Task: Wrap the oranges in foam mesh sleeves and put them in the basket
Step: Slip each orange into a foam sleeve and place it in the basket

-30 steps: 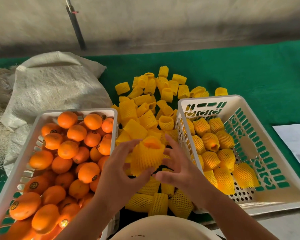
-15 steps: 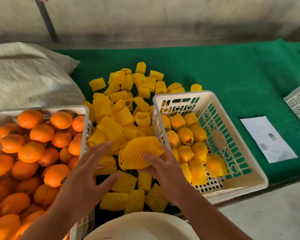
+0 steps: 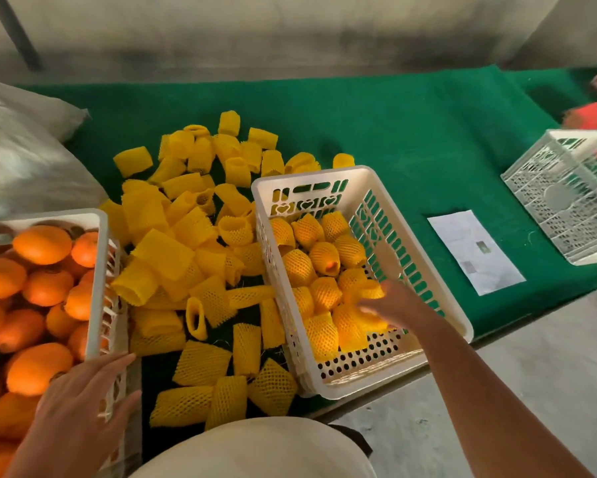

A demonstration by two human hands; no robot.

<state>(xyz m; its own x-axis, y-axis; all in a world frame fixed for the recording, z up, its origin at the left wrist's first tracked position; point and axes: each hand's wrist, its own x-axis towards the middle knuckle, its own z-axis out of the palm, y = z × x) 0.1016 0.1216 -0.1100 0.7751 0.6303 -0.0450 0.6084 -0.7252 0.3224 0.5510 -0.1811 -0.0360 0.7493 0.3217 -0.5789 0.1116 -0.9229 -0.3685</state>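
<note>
I see my right hand (image 3: 392, 301) reaching into the white basket (image 3: 361, 174), fingers (image 3: 368, 309) loosely curled over a sleeved orange (image 3: 369, 288) near the basket's right wall; motion blur hides the contact, so I cannot tell whether they grip it or have let go. My left hand (image 3: 79, 408) lies flat and spread, holding nothing, on the near right corner of the crate of bare oranges (image 3: 42, 244), which stands left of the basket. Inside the basket, the wrapped oranges (image 3: 307, 267) are packed together on its left and middle, each in yellow foam mesh, one showing orange skin at an open sleeve end. Just left of the basket, between it and the crate, a heap of empty foam mesh sleeves (image 3: 193, 236) spreads over the green bench (image 3: 411, 132). Right of the basket lies a white paper sheet (image 3: 474, 251), and beyond it an empty white basket (image 3: 566, 198). A white sack (image 3: 21, 160) slumps behind the crate.
</note>
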